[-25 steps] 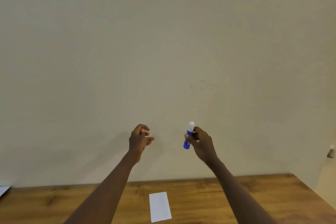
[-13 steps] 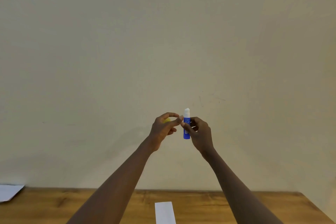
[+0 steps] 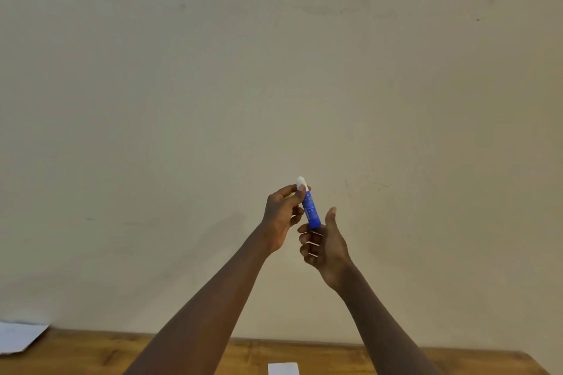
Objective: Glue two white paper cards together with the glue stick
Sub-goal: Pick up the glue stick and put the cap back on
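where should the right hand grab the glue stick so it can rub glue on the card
Grip the blue barrel of the glue stick, around its middle, coming from the right side. The stick stands nearly upright, the left hand pinches it near the white tip, and the right hand is open just below its base, so the barrel's right flank is bare. That probably leaves the tip free for the card.

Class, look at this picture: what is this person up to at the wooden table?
A person holds a blue glue stick up in front of the wall. The left hand pinches it near the white top, while the right hand sits open at its base. One white card lies on the wooden table below, untouched. More paper rests at the far left edge. No glue is on a card yet.
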The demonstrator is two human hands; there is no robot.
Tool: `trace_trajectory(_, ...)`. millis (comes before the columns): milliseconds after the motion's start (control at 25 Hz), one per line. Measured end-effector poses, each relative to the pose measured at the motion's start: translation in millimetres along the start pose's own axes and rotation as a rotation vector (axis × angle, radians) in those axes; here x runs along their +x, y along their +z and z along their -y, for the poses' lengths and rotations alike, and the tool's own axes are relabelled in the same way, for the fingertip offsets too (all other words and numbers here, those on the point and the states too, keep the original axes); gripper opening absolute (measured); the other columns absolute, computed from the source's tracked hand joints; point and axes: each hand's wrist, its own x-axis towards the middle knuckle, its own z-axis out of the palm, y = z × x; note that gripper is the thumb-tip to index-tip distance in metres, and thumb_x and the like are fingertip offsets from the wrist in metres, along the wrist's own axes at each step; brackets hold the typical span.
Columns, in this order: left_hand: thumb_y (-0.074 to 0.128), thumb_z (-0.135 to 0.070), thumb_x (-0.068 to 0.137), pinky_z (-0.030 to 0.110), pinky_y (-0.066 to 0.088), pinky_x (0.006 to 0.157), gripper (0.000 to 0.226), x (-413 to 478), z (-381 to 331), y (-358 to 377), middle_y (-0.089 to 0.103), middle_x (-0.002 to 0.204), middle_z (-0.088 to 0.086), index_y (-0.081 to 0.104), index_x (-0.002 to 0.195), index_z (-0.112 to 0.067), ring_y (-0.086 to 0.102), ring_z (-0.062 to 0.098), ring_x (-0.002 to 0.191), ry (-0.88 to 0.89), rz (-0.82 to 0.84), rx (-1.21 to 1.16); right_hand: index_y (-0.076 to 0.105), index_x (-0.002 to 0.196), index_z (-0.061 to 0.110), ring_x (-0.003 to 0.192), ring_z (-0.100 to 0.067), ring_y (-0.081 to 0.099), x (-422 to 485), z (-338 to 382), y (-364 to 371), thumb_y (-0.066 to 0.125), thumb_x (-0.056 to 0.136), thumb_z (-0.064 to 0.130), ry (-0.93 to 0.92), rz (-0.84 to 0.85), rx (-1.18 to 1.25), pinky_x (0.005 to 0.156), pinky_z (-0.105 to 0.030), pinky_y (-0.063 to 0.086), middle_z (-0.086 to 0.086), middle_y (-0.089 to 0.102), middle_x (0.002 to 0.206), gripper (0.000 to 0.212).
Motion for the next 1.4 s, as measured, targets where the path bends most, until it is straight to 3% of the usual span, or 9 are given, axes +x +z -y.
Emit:
trace_trajectory(200, 0.047, -0.029, 0.092, 0.021, 0.04, 0.063, 0.023, 5.1, -1.5, -1.4, 0.046, 0.077, 0.005, 0.065, 0.08, -0.022, 0.036, 0.015, 0.063, 0.025, 0.012, 0.012, 0.052, 0.064, 0.01, 0.032, -0.006, 0.035, 1.3, -4.8, 15.7, 0.035, 0.093, 0.042, 0.02, 0.033, 0.391, 0.033, -0.015, 0.033, 0.006, 0.042, 0.038, 0.046)
trace_trajectory(440, 0.046, -0.029, 0.093, 0.021, 0.035, 0.055, 0.026, 11.9, -3.2, 9.8, 0.039, 0.067, 0.005, 0.064, 0.081, -0.015, 0.03, 0.013, 0.055, 0.039, -0.071, 0.006, 0.058, 0.099, -0.003, 0.057, -0.014, 0.061, 4.5, -8.8, 18.6, 0.052, 0.089, 0.02, -0.26, -0.128, 0.329, 0.052, -0.015, 0.053, -0.007, 0.061, 0.07, 0.026)
trace_trajectory(600, 0.045, -0.028, 0.093, 0.023, 0.037, 0.061, 0.026, 10.5, -2.7, 11.0, 0.046, 0.074, 0.002, 0.064, 0.078, -0.018, 0.035, 0.015, 0.065, 0.051, -0.003, -0.046, 0.063, 0.076, 0.002, 0.036, -0.01, 0.052, 0.8, 2.0, 4.9, 0.038, 0.088, 0.052, 0.018, -0.023, 0.447, 0.038, -0.015, 0.046, -0.004, 0.062, 0.048, 0.057)
trace_trajectory(720, 0.043, -0.026, 0.094, 0.024, 0.04, 0.066, 0.025, 8.8, 1.7, 9.2, 0.047, 0.077, 0.003, 0.064, 0.083, -0.019, 0.037, 0.017, 0.071, 0.049, 0.034, -0.086, 0.061, 0.077, 0.003, 0.032, -0.005, 0.046, 0.8, 3.5, 2.2, 0.05, 0.088, 0.037, 0.012, -0.003, 0.499, 0.035, -0.012, 0.042, 0.002, 0.058, 0.042, 0.038)
trace_trajectory(880, 0.042, -0.025, 0.095, 0.025, 0.042, 0.065, 0.026, 8.8, 2.6, 7.6, 0.049, 0.074, 0.003, 0.064, 0.083, -0.018, 0.039, 0.016, 0.067, 0.072, 0.011, -0.099, 0.064, 0.096, -0.002, 0.052, -0.006, 0.065, 3.3, -2.8, 1.6, 0.058, 0.083, 0.017, -0.186, -0.034, 0.423, 0.048, -0.012, 0.05, -0.002, 0.07, 0.059, 0.024)
trace_trajectory(960, 0.041, -0.024, 0.095, 0.023, 0.043, 0.063, 0.027, 9.1, 2.5, 5.1, 0.051, 0.074, 0.002, 0.063, 0.082, -0.018, 0.04, 0.015, 0.067, 0.079, -0.005, -0.127, 0.065, 0.097, 0.002, 0.056, -0.009, 0.067, 2.2, -0.9, 0.0, 0.055, 0.085, 0.03, -0.178, -0.028, 0.329, 0.05, -0.016, 0.052, -0.004, 0.072, 0.067, 0.032)
trace_trajectory(1080, 0.04, -0.024, 0.095, 0.015, 0.044, 0.057, 0.026, 8.1, 4.2, 0.9, 0.051, 0.076, 0.001, 0.062, 0.084, -0.017, 0.04, 0.012, 0.066, 0.096, 0.048, -0.13, 0.066, 0.075, 0.006, 0.039, -0.011, 0.055, 1.1, 7.2, -0.7, 0.032, 0.083, 0.064, 0.041, 0.027, 0.279, 0.04, -0.016, 0.045, -0.002, 0.065, 0.051, 0.068)
trace_trajectory(1240, 0.039, -0.023, 0.096, 0.015, 0.046, 0.062, 0.026, 6.9, 5.0, 0.0, 0.053, 0.079, -0.001, 0.062, 0.085, -0.018, 0.044, 0.011, 0.069, 0.081, 0.068, -0.136, 0.058, 0.079, 0.009, 0.03, -0.005, 0.038, -0.2, 6.9, 8.6, 0.044, 0.09, 0.042, 0.058, 0.031, 0.384, 0.034, -0.012, 0.037, 0.005, 0.05, 0.039, 0.038)
trace_trajectory(1400, 0.039, -0.024, 0.096, 0.021, 0.043, 0.066, 0.026, 8.4, 3.1, 2.9, 0.048, 0.076, 0.003, 0.062, 0.091, -0.013, 0.04, 0.014, 0.068, 0.107, 0.049, -0.019, 0.063, 0.098, 0.0, 0.05, -0.005, 0.056, 2.1, -4.3, 9.9, 0.055, 0.086, 0.021, -0.158, -0.049, 0.406, 0.048, -0.013, 0.048, -0.003, 0.063, 0.065, 0.025)
